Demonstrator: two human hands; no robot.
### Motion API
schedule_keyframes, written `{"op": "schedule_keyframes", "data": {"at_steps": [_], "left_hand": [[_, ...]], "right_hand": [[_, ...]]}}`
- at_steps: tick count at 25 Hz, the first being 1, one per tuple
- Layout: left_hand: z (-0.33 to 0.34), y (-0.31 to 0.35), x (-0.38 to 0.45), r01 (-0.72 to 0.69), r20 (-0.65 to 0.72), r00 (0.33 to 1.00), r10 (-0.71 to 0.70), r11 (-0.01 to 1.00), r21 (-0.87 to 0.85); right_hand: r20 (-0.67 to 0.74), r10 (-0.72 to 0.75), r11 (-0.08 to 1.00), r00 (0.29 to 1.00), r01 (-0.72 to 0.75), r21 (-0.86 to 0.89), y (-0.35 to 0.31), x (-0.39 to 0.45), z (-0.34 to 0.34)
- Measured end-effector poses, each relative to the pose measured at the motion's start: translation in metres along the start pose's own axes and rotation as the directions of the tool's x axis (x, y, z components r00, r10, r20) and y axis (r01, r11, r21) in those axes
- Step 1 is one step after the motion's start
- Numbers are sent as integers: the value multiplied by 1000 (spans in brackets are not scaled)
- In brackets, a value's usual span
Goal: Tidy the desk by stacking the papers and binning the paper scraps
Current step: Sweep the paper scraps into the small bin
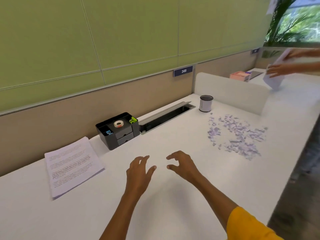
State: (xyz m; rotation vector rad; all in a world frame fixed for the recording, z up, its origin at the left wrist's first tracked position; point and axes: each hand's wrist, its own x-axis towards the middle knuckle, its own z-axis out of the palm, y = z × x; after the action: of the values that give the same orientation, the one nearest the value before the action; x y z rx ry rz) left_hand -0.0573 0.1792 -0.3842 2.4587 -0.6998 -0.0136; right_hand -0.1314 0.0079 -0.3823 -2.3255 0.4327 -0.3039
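Where the white desk (173, 196) widened toward the right, the paper scraps (237, 135) lay as one loose scatter of small pale lilac pieces, spread flat on the desk surface near its right edge and just in front of a small white cup (206, 103) with a dark rim, which stood upright and apart from the nearest scraps. The stack of papers (72, 168), printed with lines of text, lay squared up on the left part of the desk, well apart from the scraps, its top sheet face up. Between these two, both hands hung above bare desk and held nothing: the left hand (138, 172) had its fingers spread and loosely bent, thumb out to the right; the right hand (183, 166) had its fingers curved downward like a claw, thumb pointing left toward the other hand, the two close but not touching. A yellow sleeve (245, 226) covered the right upper arm. Behind the hands stood a black desk organiser (119, 132) against the partition, with a roll of tape (118, 124) on top, a green clip (133, 120) in its right compartment and a blue item (108, 132) in its left one. Just right of it lay an open cable tray (166, 115) sunk in the desk. A blue number plate (183, 71) reading 249 hung on the beige partition. Beyond a low white divider (228, 90), a second person's hands (280, 69) held white sheets (273, 80) over the neighbouring desk, near a pink box (239, 75).
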Motion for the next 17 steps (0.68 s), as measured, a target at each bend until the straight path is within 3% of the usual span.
{"op": "schedule_keyframes", "data": {"at_steps": [5,17], "left_hand": [[42,41,23,-48,1,999,48,998,-45],[176,169,122,-10,29,1000,12,998,-55]], "right_hand": [[-23,16,1000,1000,-16,-22,48,17,-37],[77,-48,998,996,52,-39,201,115,-155]]}}
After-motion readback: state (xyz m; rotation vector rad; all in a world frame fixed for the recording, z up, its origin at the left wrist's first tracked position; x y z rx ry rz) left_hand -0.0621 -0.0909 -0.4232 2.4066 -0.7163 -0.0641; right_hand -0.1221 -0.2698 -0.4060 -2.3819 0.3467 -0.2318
